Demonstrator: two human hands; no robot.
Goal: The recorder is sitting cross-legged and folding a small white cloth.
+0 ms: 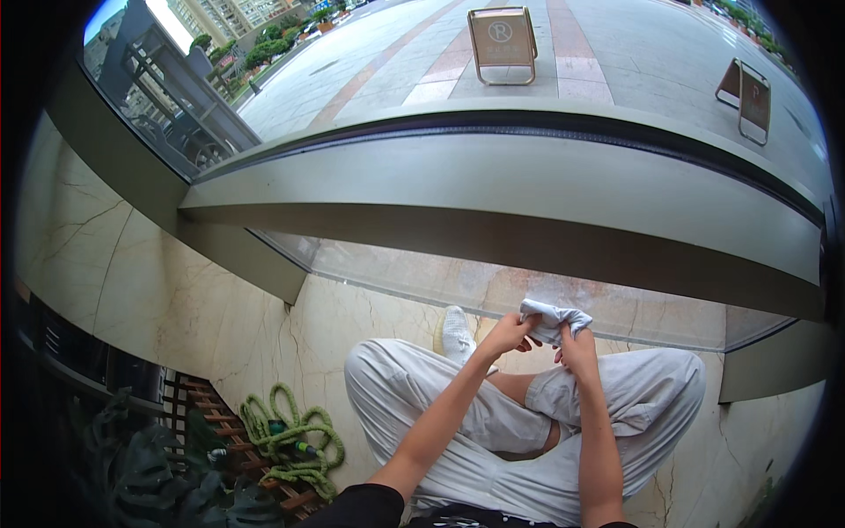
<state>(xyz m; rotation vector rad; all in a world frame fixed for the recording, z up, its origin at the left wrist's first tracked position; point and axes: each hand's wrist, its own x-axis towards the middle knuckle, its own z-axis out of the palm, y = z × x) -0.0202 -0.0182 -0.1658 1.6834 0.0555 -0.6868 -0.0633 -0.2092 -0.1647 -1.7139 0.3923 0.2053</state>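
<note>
A light grey-white cloth (554,318), bunched and folded, is held up between my two hands in front of my crossed legs. My left hand (512,334) pinches its left end between thumb and fingers. At the right end my right hand (577,348) grips the cloth's lower edge. Beyond the cloth runs the bottom of a large glass pane. My legs, in pale trousers (403,389), rest on the marble floor, and one white knit sneaker (457,335) shows left of the hands.
A broad metal rail (502,175) crosses the window ahead. On the left lie a coiled green fabric-covered hose (317,429), a wooden lattice (218,412) and a dark broad-leaved plant (152,468). Two folding signs (503,46) stand outside on the paving.
</note>
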